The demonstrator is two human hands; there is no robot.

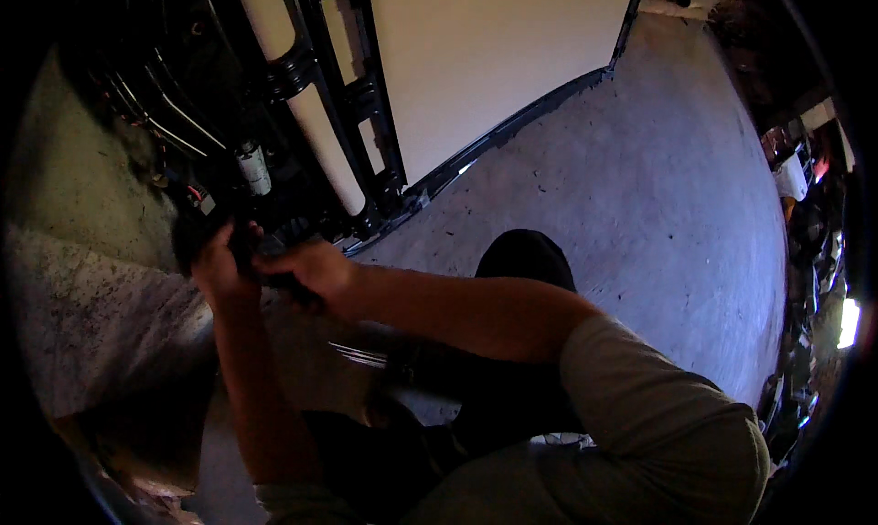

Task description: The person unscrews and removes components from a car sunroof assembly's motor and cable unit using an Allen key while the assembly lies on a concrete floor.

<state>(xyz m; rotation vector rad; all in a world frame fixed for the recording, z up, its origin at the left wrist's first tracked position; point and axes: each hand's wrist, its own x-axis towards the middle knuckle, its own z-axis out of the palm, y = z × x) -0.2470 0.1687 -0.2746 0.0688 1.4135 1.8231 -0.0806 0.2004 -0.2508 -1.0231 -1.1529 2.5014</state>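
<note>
My left hand (224,267) is closed, fingers curled around a dark thing whose kind I cannot make out in the shadow. Just right of it, my right hand (322,273) is a fist around a dark, handle-like object (300,293), with its end showing below the fingers. Both hands are close together in front of the dark lower part of a machine. Above them there is a pale metal cylinder (253,166), and bright thin tubes (180,123) run up and to the left. What the fingertips touch is hidden.
A large cream panel (494,58) edged by a black frame (352,95) stands ahead. Grey concrete floor (658,223) stretches to the right. A rough pale slab (101,315) lies at left. Clutter (805,342) lines the right side. My dark-clad knee (526,252) is below the panel.
</note>
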